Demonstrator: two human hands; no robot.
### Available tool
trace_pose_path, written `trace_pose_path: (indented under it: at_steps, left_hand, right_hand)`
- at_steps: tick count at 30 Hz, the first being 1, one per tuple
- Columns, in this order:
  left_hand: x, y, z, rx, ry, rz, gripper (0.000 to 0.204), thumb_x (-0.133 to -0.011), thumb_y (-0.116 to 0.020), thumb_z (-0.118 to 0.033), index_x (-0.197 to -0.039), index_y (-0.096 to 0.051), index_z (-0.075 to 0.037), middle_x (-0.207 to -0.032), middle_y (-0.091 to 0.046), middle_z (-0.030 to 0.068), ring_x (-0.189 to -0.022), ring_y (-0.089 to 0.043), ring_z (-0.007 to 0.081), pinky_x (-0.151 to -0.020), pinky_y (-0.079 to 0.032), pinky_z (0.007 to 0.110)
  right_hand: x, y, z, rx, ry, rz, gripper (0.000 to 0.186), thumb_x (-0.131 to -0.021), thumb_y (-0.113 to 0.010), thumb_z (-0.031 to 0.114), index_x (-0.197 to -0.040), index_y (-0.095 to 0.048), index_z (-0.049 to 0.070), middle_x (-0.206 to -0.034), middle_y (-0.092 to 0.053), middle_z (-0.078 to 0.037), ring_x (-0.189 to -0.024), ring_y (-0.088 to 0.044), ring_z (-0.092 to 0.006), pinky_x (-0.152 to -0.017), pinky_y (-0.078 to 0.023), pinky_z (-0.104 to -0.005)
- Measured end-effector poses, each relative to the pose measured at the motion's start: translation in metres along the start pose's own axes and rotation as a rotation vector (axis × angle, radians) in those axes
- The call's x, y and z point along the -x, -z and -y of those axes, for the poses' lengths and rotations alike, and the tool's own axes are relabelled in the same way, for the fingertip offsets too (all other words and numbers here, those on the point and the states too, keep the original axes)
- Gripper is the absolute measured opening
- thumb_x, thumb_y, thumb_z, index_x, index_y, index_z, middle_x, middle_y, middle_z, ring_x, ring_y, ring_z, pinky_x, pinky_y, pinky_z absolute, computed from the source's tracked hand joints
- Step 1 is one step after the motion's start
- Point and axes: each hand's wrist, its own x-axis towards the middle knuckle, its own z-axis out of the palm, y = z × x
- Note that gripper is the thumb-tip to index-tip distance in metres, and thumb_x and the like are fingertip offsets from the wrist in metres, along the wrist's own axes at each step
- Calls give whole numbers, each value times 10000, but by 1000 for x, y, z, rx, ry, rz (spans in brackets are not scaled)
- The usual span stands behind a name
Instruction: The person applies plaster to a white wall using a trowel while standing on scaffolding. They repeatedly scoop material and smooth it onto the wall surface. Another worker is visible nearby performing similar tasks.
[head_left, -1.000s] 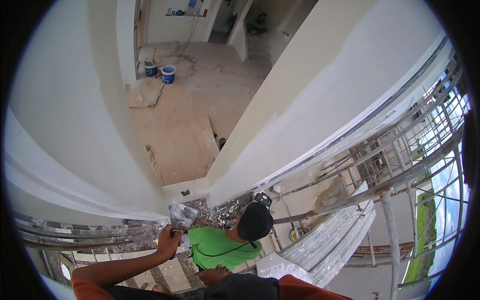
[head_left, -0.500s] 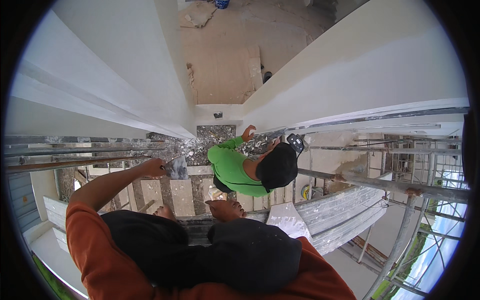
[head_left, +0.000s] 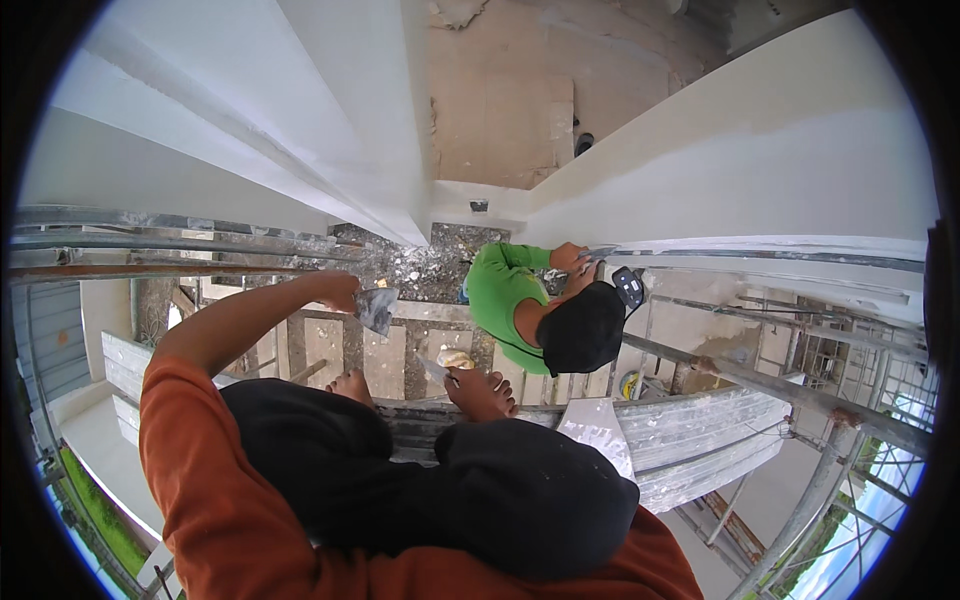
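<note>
My left hand (head_left: 340,291), arm stretched forward, is shut around a putty knife whose wide grey, plaster-smeared blade (head_left: 377,310) points right. Beyond my right knee, my right hand (head_left: 468,388) shows partly beside my toes. It is closed on a second putty knife (head_left: 434,370), its pale blade pointing up and left; the knee hides my right forearm. A white-smeared board (head_left: 597,432) lies on the planks right of my right knee.
A co-worker in a green shirt (head_left: 503,300) and black cap works below at the right wall (head_left: 740,160), tool in hand. Scaffold pipes (head_left: 780,388) run along both sides. White-stained planks (head_left: 710,430) extend right. Plaster scraps (head_left: 415,262) litter the ground. A white column (head_left: 370,110) stands left.
My view has shifted, so most things sit farther right. My left putty knife's blade has tilted. The right one's blade shows more. The co-worker's hands have come together at the right wall.
</note>
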Motion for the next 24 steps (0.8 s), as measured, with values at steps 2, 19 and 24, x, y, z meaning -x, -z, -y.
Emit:
trace_pose_path:
  at_steps: [2, 19, 24]
  left_hand:
    - [10, 17, -15, 238, 123, 98, 201, -781, -621, -190, -831, -649, 2, -670, -657, 116, -591, -668, 204, -512, -527, 338]
    - [-1, 1, -27, 601, 162, 357, 156, -705, -649, -88, -654, -659, 59, -638, -660, 145, -566, -670, 202, -499, -541, 309]
    - [-8, 4, -43, 495, 99, 384, 218, -730, -687, -133, -723, -669, 85, -683, -678, 137, -577, -677, 197, -544, -558, 298]
  right_hand:
    - [-46, -64, -53, -408, 305, -10, 261, -818, -604, 277, -884, -638, 27, -717, -601, -213, -697, -585, -386, -668, -467, -442]
    - [-49, -48, 45, -566, 513, 252, 337, -852, -588, 239, -768, -598, -87, -640, -595, -216, -565, -624, -273, -541, -461, -386]
    - [-56, -64, 41, -613, 495, 322, 319, -887, -566, 203, -794, -586, -102, -647, -614, -185, -592, -669, -239, -519, -503, -351]
